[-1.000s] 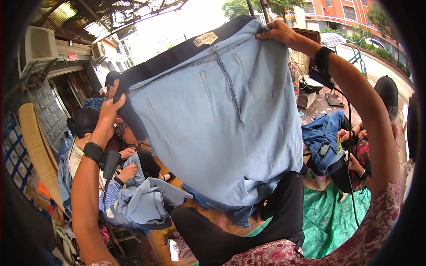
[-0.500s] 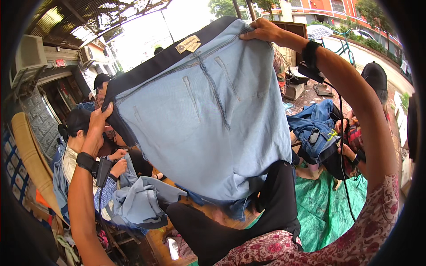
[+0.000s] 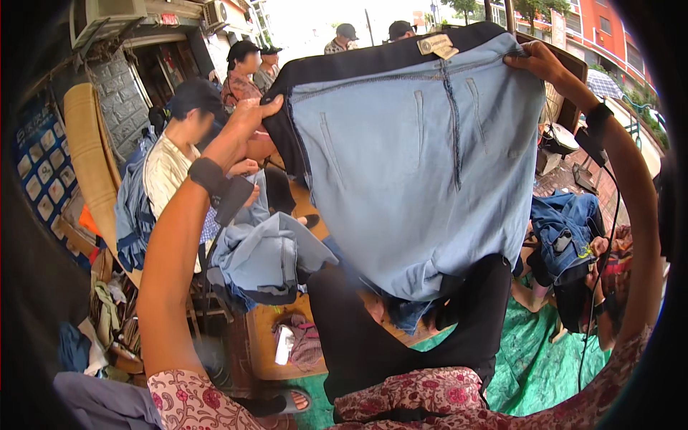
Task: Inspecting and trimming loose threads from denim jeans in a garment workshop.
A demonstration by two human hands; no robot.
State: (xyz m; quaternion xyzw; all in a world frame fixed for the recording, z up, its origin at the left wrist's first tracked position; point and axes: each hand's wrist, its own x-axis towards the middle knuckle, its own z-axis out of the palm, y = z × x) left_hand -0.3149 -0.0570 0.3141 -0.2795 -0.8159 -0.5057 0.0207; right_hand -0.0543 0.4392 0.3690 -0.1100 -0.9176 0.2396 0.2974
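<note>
A pale blue denim garment [image 3: 401, 165], seemingly inside out, hangs spread before me by its dark waistband [image 3: 358, 66]. Its lower part bunches near my lap, so I cannot tell trousers from a skirt. Stitched darts and a dark middle seam run down it, and a cream label [image 3: 437, 46] sits at the waistband. My left hand [image 3: 240, 127] pinches the left end of the waistband, thumb on the near side. Gripping the opposite end is my right hand [image 3: 537, 63]; its fingers are partly hidden behind the cloth.
A person in a cream top [image 3: 168, 168] sits to the left with pale denim [image 3: 254, 251]. At right, another person handles blue jeans [image 3: 566, 229]. Green sheeting [image 3: 530, 351] covers ground beside a wooden board [image 3: 276, 365]. A cable [image 3: 609, 258] hangs from my right wrist.
The view has swung left, so the garment and both hands appear farther right. More people show in the background. Both hands keep hold of the waistband.
</note>
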